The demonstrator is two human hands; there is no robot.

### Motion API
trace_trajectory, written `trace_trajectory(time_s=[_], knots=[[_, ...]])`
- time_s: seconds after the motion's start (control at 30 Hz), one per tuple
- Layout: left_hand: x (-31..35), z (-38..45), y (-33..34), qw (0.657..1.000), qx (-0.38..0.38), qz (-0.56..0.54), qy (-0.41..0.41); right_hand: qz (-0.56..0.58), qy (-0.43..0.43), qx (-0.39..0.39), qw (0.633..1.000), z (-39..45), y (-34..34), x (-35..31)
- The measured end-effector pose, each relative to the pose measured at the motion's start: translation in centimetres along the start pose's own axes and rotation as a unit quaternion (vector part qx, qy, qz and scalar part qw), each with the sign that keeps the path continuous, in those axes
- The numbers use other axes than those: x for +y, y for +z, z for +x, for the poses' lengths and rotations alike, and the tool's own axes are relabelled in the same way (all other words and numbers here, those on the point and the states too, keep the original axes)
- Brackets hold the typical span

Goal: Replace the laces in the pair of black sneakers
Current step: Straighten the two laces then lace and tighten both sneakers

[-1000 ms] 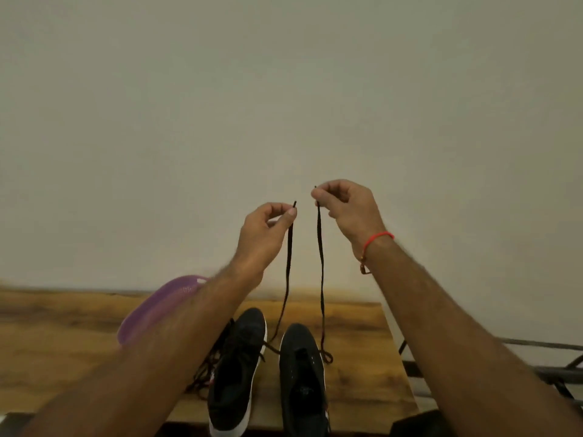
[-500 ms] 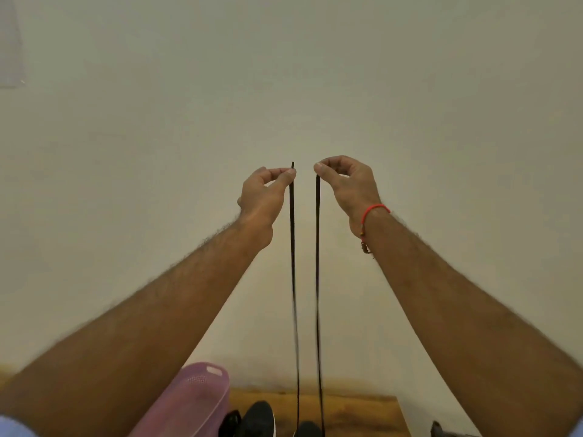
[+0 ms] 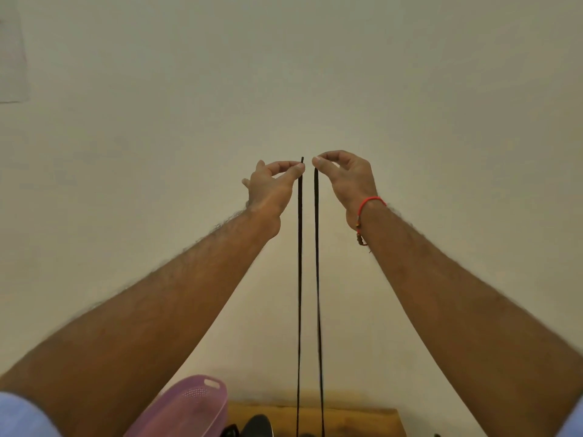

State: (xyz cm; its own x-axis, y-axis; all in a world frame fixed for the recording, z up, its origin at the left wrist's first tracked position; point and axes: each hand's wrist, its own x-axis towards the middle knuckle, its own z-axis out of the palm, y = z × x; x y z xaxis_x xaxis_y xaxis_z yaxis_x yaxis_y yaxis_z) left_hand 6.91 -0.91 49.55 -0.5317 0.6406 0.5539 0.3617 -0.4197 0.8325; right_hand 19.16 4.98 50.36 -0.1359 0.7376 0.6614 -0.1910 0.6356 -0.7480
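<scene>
Centre frame: thin black flat shoelace (image 3: 299, 279) hangs in two taut strands to the bottom edge | left hand (image 3: 271, 187) pinches one tip, right hand (image 3: 345, 178) the other | black fabric sneaker (image 3: 257, 425) toe at bottom centre on wooden table (image 3: 362, 421) | I judge the lace light, limp, slippery; best held near the stiff tips.

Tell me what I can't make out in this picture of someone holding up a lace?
- Sneakers: head view, only one black toe shows; the bottom edge cuts off the rest.
- Lace: where its two strands enter a shoe lies below that edge.
- Right lace tip: hidden by the right hand.
- Basket: contents hidden by its wall.
</scene>
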Motion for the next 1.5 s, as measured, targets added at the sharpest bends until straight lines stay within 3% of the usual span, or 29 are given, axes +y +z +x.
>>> trace_trajectory(time_s=[0.57,0.8,1.1,1.27,1.4,1.5], knots=[[0.7,0.2,-0.2,0.999,0.009,0.047,0.016,-0.031,-0.025,0.000,0.999,0.4,-0.3,-0.6],[-2.0,0.7,-0.4,0.998,0.021,0.045,0.040,-0.032,-0.005,-0.006,0.999,-0.4,-0.9,0.9],[-11.8,-4.9,-2.0,0.952,-0.044,0.254,0.165,-0.083,0.058,-0.030,0.994,-5.1,-4.5,10.1],[-22.0,-10.1,-3.2,0.922,-0.133,0.341,0.128,-0.143,0.135,-0.082,0.977,-11.4,-5.9,17.8],[-29.9,-16.3,-4.3,0.916,-0.218,0.335,-0.011,-0.176,0.210,-0.113,0.955,-17.2,-6.4,23.5],[-34.5,-20.6,-4.7,0.894,-0.267,0.354,-0.061,-0.199,0.267,-0.132,0.934,-21.2,-6.6,27.5]])
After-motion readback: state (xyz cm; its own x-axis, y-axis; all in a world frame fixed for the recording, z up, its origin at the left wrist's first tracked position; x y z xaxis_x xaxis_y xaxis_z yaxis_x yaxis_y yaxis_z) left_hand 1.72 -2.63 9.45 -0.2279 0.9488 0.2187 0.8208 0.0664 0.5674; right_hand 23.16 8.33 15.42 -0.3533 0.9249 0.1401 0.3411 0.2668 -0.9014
